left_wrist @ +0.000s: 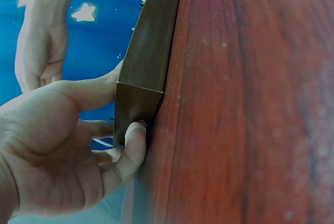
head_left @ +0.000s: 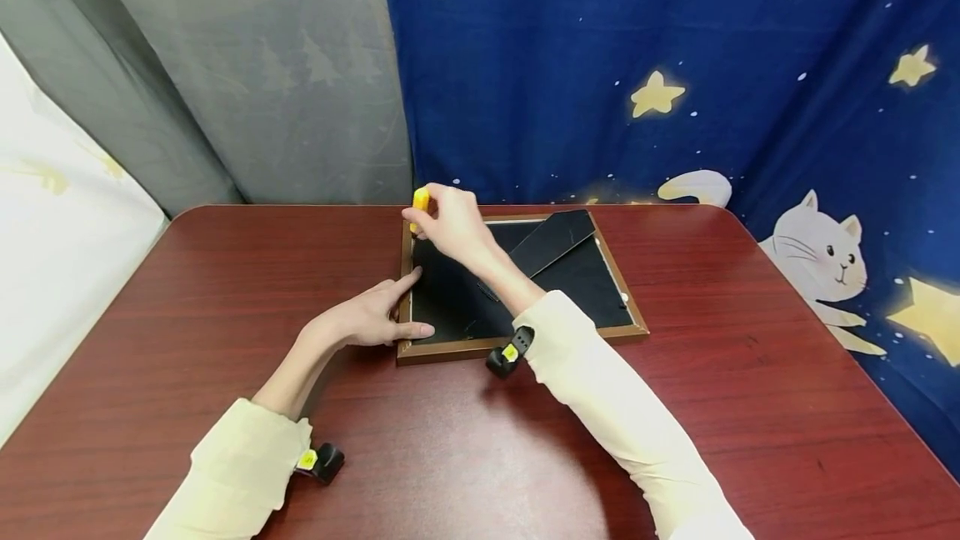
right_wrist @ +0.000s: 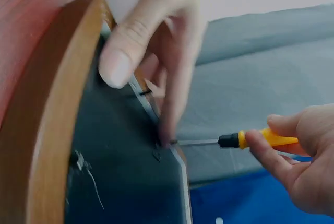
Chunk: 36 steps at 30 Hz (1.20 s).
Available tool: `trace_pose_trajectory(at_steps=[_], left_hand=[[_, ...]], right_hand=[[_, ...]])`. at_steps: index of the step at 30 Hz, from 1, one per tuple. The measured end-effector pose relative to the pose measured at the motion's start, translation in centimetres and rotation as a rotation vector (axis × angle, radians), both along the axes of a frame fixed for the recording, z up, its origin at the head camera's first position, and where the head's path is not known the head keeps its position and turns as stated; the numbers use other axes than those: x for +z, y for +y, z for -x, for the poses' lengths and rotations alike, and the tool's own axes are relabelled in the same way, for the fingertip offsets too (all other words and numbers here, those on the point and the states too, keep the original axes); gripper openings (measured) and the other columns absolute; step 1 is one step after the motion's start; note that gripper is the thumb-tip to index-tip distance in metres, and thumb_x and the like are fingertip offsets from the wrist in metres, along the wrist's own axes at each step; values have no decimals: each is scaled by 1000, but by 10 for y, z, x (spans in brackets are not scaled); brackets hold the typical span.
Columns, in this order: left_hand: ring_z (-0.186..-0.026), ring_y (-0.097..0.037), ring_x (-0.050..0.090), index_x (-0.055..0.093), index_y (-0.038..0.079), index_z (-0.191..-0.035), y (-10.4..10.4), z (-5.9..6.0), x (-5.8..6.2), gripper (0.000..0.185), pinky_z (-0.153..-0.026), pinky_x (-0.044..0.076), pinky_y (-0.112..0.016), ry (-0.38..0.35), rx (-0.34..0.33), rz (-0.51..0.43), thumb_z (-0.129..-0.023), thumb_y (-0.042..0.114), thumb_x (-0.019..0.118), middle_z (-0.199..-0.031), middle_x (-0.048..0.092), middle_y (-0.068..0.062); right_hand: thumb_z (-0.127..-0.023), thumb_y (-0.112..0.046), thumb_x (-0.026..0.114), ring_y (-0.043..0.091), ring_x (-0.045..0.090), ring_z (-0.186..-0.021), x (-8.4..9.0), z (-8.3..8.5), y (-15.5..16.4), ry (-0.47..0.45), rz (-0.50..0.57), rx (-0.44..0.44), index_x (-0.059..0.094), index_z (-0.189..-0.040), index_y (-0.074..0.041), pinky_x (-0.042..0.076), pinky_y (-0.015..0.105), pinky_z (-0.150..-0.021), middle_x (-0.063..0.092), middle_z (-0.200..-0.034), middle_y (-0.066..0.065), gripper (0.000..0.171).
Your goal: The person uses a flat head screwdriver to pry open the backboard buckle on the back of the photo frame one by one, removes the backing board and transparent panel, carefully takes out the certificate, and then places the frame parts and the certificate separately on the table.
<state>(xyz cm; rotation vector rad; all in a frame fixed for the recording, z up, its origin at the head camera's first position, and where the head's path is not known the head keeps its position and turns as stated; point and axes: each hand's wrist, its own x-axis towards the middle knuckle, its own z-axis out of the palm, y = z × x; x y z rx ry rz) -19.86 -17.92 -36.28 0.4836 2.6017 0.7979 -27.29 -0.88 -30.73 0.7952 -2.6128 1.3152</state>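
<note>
A brown wooden picture frame [head_left: 450,349] lies face down on the table, showing its black backing board [head_left: 446,298]. My left hand [head_left: 360,317] grips its left side, the thumb and index finger reaching onto the back. In the left wrist view, the bent little finger [left_wrist: 134,143] presses the frame's outer side near a corner. My right hand [head_left: 459,227] holds a screwdriver [right_wrist: 229,140] by its yellow handle above the far left part of the frame. The screwdriver's thin metal shaft points at the inner edge of the frame, its tip right by my left index finger.
A black easel leg [head_left: 555,242] lies slantwise on the backing board. Small dark tabs [right_wrist: 145,93] sit along the inner edge. The reddish-brown table [head_left: 262,273] spreads on both sides, with grey [head_left: 300,90] and blue star-patterned curtains [head_left: 525,65] behind its far edge.
</note>
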Motion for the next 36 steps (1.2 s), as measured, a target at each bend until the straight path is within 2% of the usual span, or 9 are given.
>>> trace_pose_trajectory(at_steps=[3, 7, 11, 14, 19, 24, 31, 36], left_hand=[[-101, -27, 51, 17, 3, -161, 1, 0, -1, 101, -89, 43, -42, -4, 10, -12, -90, 49, 74, -120, 49, -20], [-94, -25, 56, 18, 5, -161, 2, -1, 1, 101, -89, 43, -41, 2, 19, 2, -90, 49, 75, -121, 49, -20], [-102, -28, 55, 19, 5, -161, 3, -2, 2, 101, -92, 43, -43, 15, 19, 17, -90, 49, 74, -125, 48, -22], [-108, -31, 53, 18, 5, -161, 3, -3, 3, 101, -95, 43, -45, 19, 18, 23, -90, 49, 74, -129, 48, -24], [-111, -32, 52, 18, 5, -161, 3, -3, 2, 101, -98, 42, -46, 23, 19, 25, -90, 48, 75, -132, 47, -25], [-108, -31, 51, 19, 3, -161, 3, -2, 1, 101, -95, 43, -46, 18, 21, 13, -90, 47, 76, -127, 48, -23], [-106, -30, 56, 18, 7, -162, 3, -3, 2, 101, -96, 43, -45, 14, 26, 22, -89, 49, 75, -132, 46, -25], [-105, -30, 54, 17, 7, -162, 2, -3, 1, 102, -93, 43, -44, 12, 16, 29, -90, 50, 74, -128, 47, -23]], right_hand=[[-98, -21, 70, 14, 72, -71, 2, 5, 15, -27, 114, -33, 66, -100, -1, 57, 22, -65, 73, -86, 9, 20], [-97, -22, 72, 15, 73, -71, 4, 13, 37, -36, 212, -92, 68, -101, -1, 59, 28, -69, 74, -86, 9, 21], [-95, -22, 73, 17, 74, -72, 2, 19, 58, -55, 273, -159, 69, -101, -2, 60, 33, -72, 74, -87, 11, 21], [-95, -22, 74, 19, 75, -74, -4, 23, 71, -78, 306, -187, 70, -104, -3, 60, 32, -73, 74, -90, 12, 21], [-95, -22, 73, 18, 74, -74, -18, 27, 85, -68, 307, -223, 72, -104, -5, 58, 25, -73, 75, -90, 11, 19], [-95, -24, 72, 15, 75, -73, -26, 26, 93, -29, 298, -241, 73, -103, -6, 57, 24, -80, 76, -85, 8, 20], [-95, -15, 71, 16, 75, -76, -33, 24, 103, -72, 294, -189, 70, -109, -2, 57, 24, -82, 76, -90, 12, 19], [-96, -13, 71, 19, 74, -78, -39, 23, 103, -16, 260, -124, 71, -111, -2, 57, 23, -78, 76, -94, 12, 19]])
